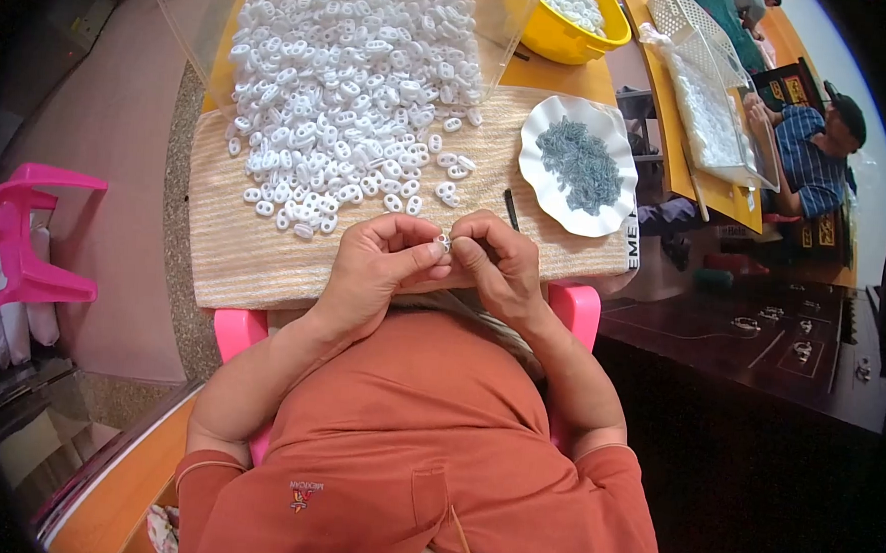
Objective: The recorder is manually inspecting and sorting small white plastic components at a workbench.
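Observation:
Close together over the near edge of the table, both my hands pinch one small white plastic piece (pixel 444 243). My left hand (pixel 379 263) grips it between thumb and fingers from the left. From the right, the thumb and forefinger of my right hand (pixel 501 265) close on it; anything else in that pinch is hidden. Just beyond my hands spreads a big heap of white two-holed plastic pieces (pixel 341 111), like cord-lock parts. A white wavy-edged plate (pixel 594 221) to the right carries a pile of tiny grey pieces (pixel 581 162), possibly springs.
A short black stick (pixel 511 209) lies left of the plate. A clear bin (pixel 496 39) stands tipped around the heap. Behind the plate is a yellow basin (pixel 575 51) of white pieces. Another person (pixel 815 156) works at a table farther right. A pink stool (pixel 34 245) stands left.

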A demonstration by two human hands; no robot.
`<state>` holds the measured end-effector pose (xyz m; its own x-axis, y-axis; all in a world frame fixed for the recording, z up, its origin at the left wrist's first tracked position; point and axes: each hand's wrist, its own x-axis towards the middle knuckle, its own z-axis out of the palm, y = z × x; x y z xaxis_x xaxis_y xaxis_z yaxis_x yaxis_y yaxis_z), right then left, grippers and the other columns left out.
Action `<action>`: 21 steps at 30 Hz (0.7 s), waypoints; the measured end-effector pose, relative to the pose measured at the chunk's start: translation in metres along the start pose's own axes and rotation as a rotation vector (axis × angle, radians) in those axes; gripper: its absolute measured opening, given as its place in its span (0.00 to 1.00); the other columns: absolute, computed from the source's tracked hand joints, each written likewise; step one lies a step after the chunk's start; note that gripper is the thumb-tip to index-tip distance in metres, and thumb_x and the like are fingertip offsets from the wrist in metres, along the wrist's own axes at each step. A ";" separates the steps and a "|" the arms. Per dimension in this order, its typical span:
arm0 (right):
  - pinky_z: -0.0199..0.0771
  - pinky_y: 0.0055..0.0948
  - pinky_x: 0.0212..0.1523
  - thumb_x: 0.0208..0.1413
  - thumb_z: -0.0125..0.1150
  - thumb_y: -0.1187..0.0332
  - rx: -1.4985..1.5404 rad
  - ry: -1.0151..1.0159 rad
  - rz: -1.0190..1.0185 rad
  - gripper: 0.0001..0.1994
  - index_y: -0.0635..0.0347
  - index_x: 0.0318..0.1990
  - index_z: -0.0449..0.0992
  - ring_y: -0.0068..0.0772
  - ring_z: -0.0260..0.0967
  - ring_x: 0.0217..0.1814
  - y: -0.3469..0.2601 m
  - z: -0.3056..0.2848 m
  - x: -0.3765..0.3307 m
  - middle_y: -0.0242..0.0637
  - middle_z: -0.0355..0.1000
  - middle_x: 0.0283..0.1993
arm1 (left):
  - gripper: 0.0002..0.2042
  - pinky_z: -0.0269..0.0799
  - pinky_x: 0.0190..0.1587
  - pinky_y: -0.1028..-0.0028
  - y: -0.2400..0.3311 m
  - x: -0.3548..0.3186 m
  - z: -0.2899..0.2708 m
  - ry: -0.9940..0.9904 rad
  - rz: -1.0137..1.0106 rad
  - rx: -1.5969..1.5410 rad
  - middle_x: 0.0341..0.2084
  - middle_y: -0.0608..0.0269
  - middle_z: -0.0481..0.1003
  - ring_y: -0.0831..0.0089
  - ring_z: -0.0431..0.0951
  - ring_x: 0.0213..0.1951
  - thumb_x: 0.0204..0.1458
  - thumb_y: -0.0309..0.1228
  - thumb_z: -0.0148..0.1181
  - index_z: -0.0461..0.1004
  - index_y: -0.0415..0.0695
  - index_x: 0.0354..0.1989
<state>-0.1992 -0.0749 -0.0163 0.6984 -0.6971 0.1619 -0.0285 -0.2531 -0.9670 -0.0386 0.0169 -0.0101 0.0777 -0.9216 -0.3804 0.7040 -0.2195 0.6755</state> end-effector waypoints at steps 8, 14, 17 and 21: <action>0.65 0.17 0.35 0.61 0.52 0.77 -0.020 -0.001 0.028 0.03 0.66 0.36 0.72 0.17 0.65 0.33 0.000 0.002 -0.003 0.31 0.70 0.33 | 0.08 0.79 0.40 0.76 -0.002 0.000 0.000 0.012 -0.003 0.010 0.32 0.61 0.78 0.75 0.79 0.33 0.53 0.21 0.60 0.74 0.38 0.41; 0.66 0.17 0.35 0.61 0.51 0.77 -0.022 -0.001 0.043 0.03 0.67 0.37 0.72 0.16 0.65 0.33 0.000 0.006 -0.005 0.30 0.70 0.32 | 0.08 0.79 0.40 0.75 -0.003 -0.001 0.000 0.035 0.014 0.051 0.33 0.58 0.78 0.74 0.79 0.34 0.52 0.20 0.60 0.74 0.36 0.40; 0.66 0.16 0.34 0.61 0.51 0.76 -0.025 0.003 0.031 0.04 0.67 0.36 0.72 0.15 0.65 0.33 -0.001 0.007 -0.005 0.30 0.70 0.31 | 0.07 0.79 0.40 0.76 -0.004 -0.003 0.001 0.039 0.040 0.083 0.33 0.58 0.77 0.74 0.79 0.34 0.52 0.20 0.59 0.74 0.35 0.40; 0.68 0.15 0.35 0.62 0.52 0.75 0.105 0.000 0.134 0.05 0.67 0.36 0.72 0.15 0.66 0.33 -0.011 0.012 -0.007 0.29 0.71 0.31 | 0.07 0.78 0.39 0.77 -0.004 -0.006 0.003 0.051 0.097 0.113 0.33 0.57 0.78 0.74 0.79 0.33 0.52 0.20 0.60 0.74 0.34 0.40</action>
<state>-0.1953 -0.0596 -0.0094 0.6933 -0.7200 0.0305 -0.0465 -0.0868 -0.9951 -0.0441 0.0222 -0.0093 0.1796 -0.9232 -0.3396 0.6080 -0.1672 0.7761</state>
